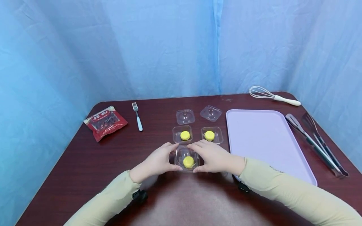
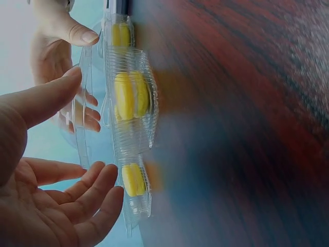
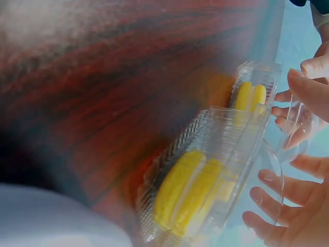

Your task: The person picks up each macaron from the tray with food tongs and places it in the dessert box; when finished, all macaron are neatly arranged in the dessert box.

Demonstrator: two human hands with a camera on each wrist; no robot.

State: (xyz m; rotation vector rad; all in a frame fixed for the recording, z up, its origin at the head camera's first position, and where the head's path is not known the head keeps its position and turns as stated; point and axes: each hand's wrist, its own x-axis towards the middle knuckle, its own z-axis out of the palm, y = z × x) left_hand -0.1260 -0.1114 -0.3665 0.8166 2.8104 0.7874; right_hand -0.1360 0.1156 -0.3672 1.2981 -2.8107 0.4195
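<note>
My left hand (image 1: pixel 156 160) and right hand (image 1: pixel 214 158) hold a clear plastic domed lid (image 2: pixel 81 123) by its opposite sides, thumbs at the near edge. In the left wrist view a gap separates the lid from the clear ridged tray (image 2: pixel 129 140) on the table. A yellow macaron (image 1: pixel 188 162) sits in that tray, seen through the lid from above. Just behind, a second clear tray (image 1: pixel 176 137) holds a yellow macaron (image 1: pixel 185 135). To its right, a third tray (image 1: pixel 218 138) holds another macaron (image 1: pixel 209 135).
Two clear domed lids (image 1: pixel 185 116) (image 1: pixel 211 113) lie at the back. A lilac serving tray (image 1: pixel 254 135) is at right, beside metal tongs (image 1: pixel 316 142) and a whisk (image 1: pixel 287 99). At left are a fork (image 1: pixel 138 117) and a red food packet (image 1: pixel 106 122). Blue curtains surround the dark wooden table (image 1: pixel 85 175).
</note>
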